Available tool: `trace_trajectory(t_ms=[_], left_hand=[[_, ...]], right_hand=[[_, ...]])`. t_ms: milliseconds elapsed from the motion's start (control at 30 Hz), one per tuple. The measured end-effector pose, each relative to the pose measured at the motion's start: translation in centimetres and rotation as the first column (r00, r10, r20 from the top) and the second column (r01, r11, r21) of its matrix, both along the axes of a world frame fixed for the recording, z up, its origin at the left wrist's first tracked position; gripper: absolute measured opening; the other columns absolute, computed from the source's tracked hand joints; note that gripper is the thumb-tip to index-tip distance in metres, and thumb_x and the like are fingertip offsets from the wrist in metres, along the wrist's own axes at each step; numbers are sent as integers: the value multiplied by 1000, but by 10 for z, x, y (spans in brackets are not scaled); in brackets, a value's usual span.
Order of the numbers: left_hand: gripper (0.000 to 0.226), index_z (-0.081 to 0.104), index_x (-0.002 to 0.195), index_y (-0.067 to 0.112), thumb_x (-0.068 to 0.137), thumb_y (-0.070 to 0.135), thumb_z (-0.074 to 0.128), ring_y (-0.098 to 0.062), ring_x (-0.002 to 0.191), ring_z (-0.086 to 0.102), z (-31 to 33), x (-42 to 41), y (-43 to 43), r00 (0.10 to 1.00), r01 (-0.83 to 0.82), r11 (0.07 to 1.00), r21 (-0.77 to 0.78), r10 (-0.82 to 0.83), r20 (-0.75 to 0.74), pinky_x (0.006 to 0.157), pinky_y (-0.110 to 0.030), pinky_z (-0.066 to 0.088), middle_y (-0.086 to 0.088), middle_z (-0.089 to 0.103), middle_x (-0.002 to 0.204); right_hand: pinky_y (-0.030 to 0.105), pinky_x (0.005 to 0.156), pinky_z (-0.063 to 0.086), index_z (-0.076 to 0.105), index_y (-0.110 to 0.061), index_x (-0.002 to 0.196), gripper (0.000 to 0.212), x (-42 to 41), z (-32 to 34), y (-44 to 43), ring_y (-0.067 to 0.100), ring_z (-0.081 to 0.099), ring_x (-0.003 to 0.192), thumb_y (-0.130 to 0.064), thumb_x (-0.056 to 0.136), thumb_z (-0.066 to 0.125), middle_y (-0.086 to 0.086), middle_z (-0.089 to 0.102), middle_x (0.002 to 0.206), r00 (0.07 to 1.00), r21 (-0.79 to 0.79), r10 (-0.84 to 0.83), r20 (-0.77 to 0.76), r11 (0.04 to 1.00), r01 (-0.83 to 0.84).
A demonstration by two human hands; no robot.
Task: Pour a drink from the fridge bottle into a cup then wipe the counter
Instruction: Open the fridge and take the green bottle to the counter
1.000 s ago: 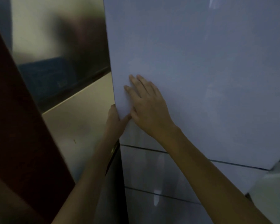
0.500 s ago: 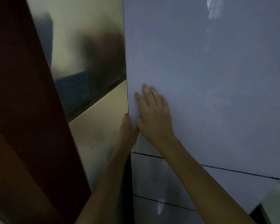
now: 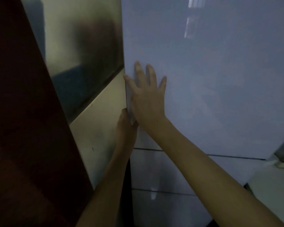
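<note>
Right hand (image 3: 147, 102) first: it's laid flat against the front of the fridge door (image 3: 220, 79), fingers straight and fanned out wide, palm on the glossy pale surface. It isn't gripping anything. Its leftmost finger reaches right out to the door's left edge.

Just below it, the left hand (image 3: 125, 126) comes up from underneath and grips that same edge. The thumb sits on the front face, touching the heel of the right hand, and the rest of the fingers curl round behind the edge where we can't see them. So we've got 2 hands on 1 door, both low down on its left side.

The door fills most of the right half of our view and hides whatever is inside. We honestly can't tell if it's cracked open or fully closed.

Under the door there's a dark seam, then a lower drawer front (image 3: 162, 169) in the same glossy finish, with another seam below that.

Left of the door edge is a shiny metal panel (image 3: 82, 46) with blurry reflections, and a cream wall (image 3: 98, 128) beneath it. A dark red-brown panel (image 3: 23, 128) takes up the far left. A pale surface (image 3: 272, 185) shows at the bottom right, too dim to identify.
</note>
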State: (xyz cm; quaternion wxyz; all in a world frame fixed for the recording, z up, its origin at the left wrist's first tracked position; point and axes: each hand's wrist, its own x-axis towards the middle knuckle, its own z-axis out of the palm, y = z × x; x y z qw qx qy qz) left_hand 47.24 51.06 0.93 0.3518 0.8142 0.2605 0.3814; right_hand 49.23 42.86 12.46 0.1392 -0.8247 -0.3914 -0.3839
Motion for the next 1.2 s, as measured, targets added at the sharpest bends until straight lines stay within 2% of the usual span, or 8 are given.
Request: trace_trajectory(t_ms=[100, 367, 567, 667, 800, 933, 1100, 1200], left_hand=[[20, 49, 102, 14, 94, 28, 60, -12, 78, 52, 7, 0, -1, 999, -29, 998, -55, 28, -25, 53, -15, 30, 10, 52, 87], [16, 42, 91, 14, 92, 19, 56, -22, 77, 54, 18, -12, -9, 1000, 24, 993, -117, -22, 15, 52, -26, 29, -1, 54, 83], [18, 46, 95, 12, 92, 24, 59, -28, 87, 61, 13, -14, -11, 1000, 27, 990, -139, -26, 4, 76, -43, 50, -6, 57, 91], [20, 52, 106, 13, 92, 25, 60, -16, 85, 59, 3, -28, -17, 997, 50, 993, -107, -43, 66, 75, -32, 51, 1, 59, 93], [53, 51, 97, 11, 83, 62, 49, -27, 83, 62, 6, -42, -31, 994, 71, 983, -169, -57, 89, 72, -38, 51, -3, 60, 88], [16, 46, 92, 18, 91, 28, 59, -26, 81, 62, 9, -63, -44, 1000, -2, 999, -51, 3, 12, 63, -30, 42, -7, 62, 90], [36, 52, 122, 7, 94, 28, 57, -26, 104, 62, 5, -107, -74, 1000, 20, 1000, -12, -20, 12, 80, -40, 51, -10, 64, 117], [40, 51, 131, 17, 94, 32, 51, -11, 98, 63, 6, -141, -95, 995, 88, 995, 46, -90, 50, 70, -18, 49, -1, 66, 117]], right_hand=[[72, 104, 23, 25, -27, 150, 87, -6, 0, 0, 39, 9, 146, -30, 78, 74, 11, 9, 161, 998, -130, -60, -16, 990, 57], [73, 106, 18, 8, -28, 153, 97, -18, 12, -8, 42, -10, 145, -31, 79, 72, 12, -12, 160, 994, -302, -99, -55, 950, 78], [75, 104, 16, 9, -25, 152, 99, -26, 13, -12, 44, -12, 144, -28, 77, 74, 13, -13, 159, 993, -327, -99, -63, 942, 73], [76, 104, 14, 11, -26, 151, 96, -35, 8, -19, 44, -13, 143, -25, 78, 73, 14, -14, 159, 995, -312, -79, -59, 948, 57], [73, 105, 17, 11, -27, 151, 108, -47, 8, -32, 44, -14, 144, -27, 68, 81, 13, -16, 159, 996, -315, -72, -56, 948, 51], [72, 105, 21, 21, -26, 146, 95, -67, 9, -41, 45, -10, 144, -24, 72, 79, 13, -9, 159, 996, -264, -57, -62, 964, 39], [69, 97, 36, 43, -25, 133, 70, -102, -7, -61, 48, 10, 143, -13, 73, 76, 18, 15, 158, 998, -65, -66, -7, 996, 65], [66, 97, 39, 47, -22, 129, 54, -128, -12, -79, 47, 13, 142, -28, 81, 70, 19, 19, 157, 999, 49, -44, -3, 998, 45]])
